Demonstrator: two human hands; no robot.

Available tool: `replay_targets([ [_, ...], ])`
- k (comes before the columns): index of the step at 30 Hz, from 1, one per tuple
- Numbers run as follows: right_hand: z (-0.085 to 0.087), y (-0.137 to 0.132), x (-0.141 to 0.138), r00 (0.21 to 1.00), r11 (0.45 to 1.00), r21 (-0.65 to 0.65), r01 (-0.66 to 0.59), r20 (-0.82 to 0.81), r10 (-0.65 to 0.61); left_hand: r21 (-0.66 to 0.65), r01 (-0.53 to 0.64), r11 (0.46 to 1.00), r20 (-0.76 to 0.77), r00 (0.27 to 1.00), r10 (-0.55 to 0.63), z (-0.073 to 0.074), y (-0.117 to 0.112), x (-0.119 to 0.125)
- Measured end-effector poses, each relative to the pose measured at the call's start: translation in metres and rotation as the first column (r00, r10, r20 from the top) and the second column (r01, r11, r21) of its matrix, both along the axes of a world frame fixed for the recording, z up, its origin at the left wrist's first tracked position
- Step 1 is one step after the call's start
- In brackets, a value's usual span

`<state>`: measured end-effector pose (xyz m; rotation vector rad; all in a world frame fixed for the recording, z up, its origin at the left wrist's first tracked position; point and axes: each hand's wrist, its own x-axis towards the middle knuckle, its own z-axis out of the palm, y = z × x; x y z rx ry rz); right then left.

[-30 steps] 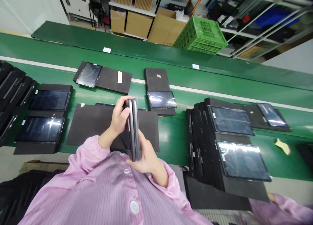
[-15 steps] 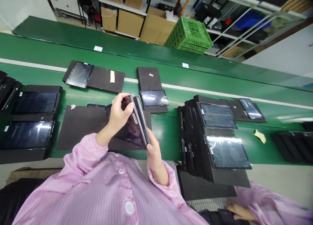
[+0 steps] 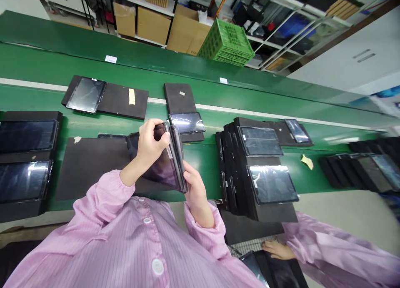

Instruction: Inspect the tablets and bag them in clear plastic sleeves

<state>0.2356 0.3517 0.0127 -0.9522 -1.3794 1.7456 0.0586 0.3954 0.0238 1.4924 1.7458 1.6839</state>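
My left hand [image 3: 151, 142] grips the upper edge of a few tablet screens [image 3: 162, 169], thumb on the near face and fingers over the top. Around their lower right corner my right hand [image 3: 196, 188] is closed. The screens stand tilted together, dark and glossy, a small white label on the edge of the nearest one. Under them on the green bench lies a black foam board [image 3: 93, 161], partly hidden by my left arm. Just beyond my hands, another tablet screen [image 3: 186, 123] rests on a black foam block [image 3: 179, 97].
Stacked black foam trays [image 3: 275, 213] with screens stand at my right, and more foam with screens [image 3: 25, 136] at my left. A co-worker's hand [image 3: 276, 249] rests on dark panels low at the right. A green crate [image 3: 229, 42] stands beyond the bench.
The view has turned to the right, so the bench items sit further left. My hands keep hold of the screens. The co-worker's arm and the panels under it show more fully.
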Motion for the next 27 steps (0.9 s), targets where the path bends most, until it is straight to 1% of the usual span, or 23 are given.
replay_targets([
  [4, -0.005, 0.000, -0.001, 0.998, 0.998, -0.019, 0.056, 0.019, -0.056, -0.014, -0.007, 1.000, -0.034, 0.999, 0.006, -0.002, 0.005, 0.007],
  [6, -0.005, 0.000, -0.001, 0.998, 0.997, -0.033, 0.064, 0.015, -0.063, -0.013, -0.006, 1.000, -0.045, 0.999, 0.005, -0.002, 0.006, 0.009],
  [9, -0.001, 0.000, -0.001, 0.999, 0.998, -0.047, 0.038, 0.014, -0.037, 0.006, -0.020, 1.000, -0.035, 0.999, 0.020, -0.003, 0.005, 0.011],
  [12, 0.004, -0.003, -0.001, 0.999, 0.999, -0.039, -0.004, 0.052, 0.006, 0.014, -0.025, 1.000, -0.008, 1.000, 0.025, -0.006, 0.001, 0.010],
  [15, 0.009, -0.004, -0.003, 0.996, 0.999, 0.003, -0.040, 0.076, 0.040, 0.022, -0.015, 1.000, 0.044, 0.999, 0.014, -0.010, -0.002, 0.008],
  [20, 0.012, -0.001, -0.009, 0.997, 0.996, 0.081, -0.028, 0.075, 0.022, -0.012, -0.010, 1.000, 0.103, 0.995, 0.012, -0.017, 0.003, 0.003],
  [22, 0.011, 0.000, -0.009, 0.998, 0.997, 0.068, -0.030, 0.062, 0.025, -0.019, 0.010, 1.000, 0.102, 0.995, -0.008, -0.017, 0.007, 0.001],
  [24, 0.009, 0.002, -0.007, 0.998, 0.999, 0.024, -0.045, 0.055, 0.044, -0.029, 0.036, 0.999, 0.088, 0.996, -0.033, -0.016, 0.011, -0.001],
  [26, 0.006, 0.004, -0.003, 0.996, 0.998, -0.001, -0.067, 0.059, 0.066, -0.054, 0.041, 0.998, 0.060, 0.998, -0.038, -0.013, 0.014, -0.004],
  [27, 0.005, 0.006, 0.000, 0.995, 0.997, 0.008, -0.073, 0.066, 0.072, -0.065, 0.033, 0.997, 0.042, 0.999, -0.030, -0.011, 0.015, -0.006],
])
